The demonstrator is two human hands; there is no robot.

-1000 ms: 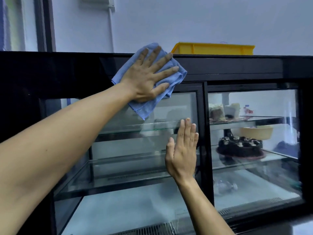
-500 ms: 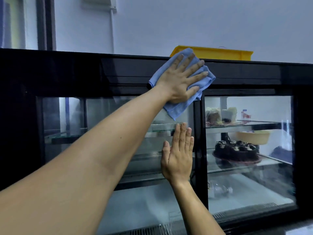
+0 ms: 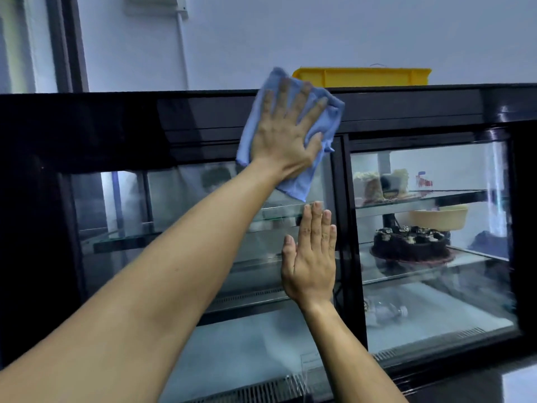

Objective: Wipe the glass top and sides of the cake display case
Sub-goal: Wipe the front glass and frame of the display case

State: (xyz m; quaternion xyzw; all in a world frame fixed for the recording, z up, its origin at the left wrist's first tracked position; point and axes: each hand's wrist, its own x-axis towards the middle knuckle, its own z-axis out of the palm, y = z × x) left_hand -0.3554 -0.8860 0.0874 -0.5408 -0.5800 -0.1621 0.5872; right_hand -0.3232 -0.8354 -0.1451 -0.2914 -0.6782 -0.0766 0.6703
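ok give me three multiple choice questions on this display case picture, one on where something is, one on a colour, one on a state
1. Where is the chocolate cake?
A. on the top shelf on the left
B. on a middle shelf behind the right-hand glass
C. on top of the case

2. What colour is the cloth?
A. blue
B. white
C. green

3. How is the right hand placed?
A. curled round a bottle
B. hanging at the side
C. flat on the glass, fingers straight

Answers:
1. B, the cake sits behind the right pane of the display case, below the shelf of cake slices.
2. A, the cloth under the left hand is light blue.
3. C, its fingers point up, straight and together, holding nothing.
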